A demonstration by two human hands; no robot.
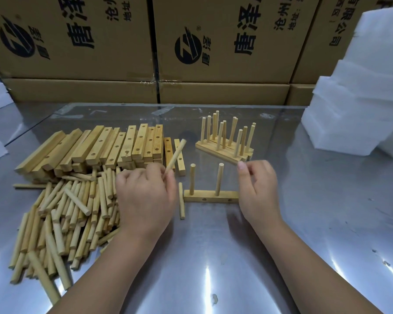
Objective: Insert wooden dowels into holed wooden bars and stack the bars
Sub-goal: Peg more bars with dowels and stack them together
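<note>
Left hand (145, 196) pinched a dowel (176, 156) between thumb and fingertips, its free end tilted up and to the right, while the right hand (259, 191) hung loosely curled and held nothing at the right end of the holed bar (211, 196). That bar lay on the steel surface (213, 257) between both hands with two upright dowels (192, 179) in it and a loose dowel (181, 200) just left of it. A dowel pile (66, 218) lay near left, stacked bars (100, 146) far left, finished bars (225, 152) beyond, with cardboard boxes (213, 41) farthest back.
</note>
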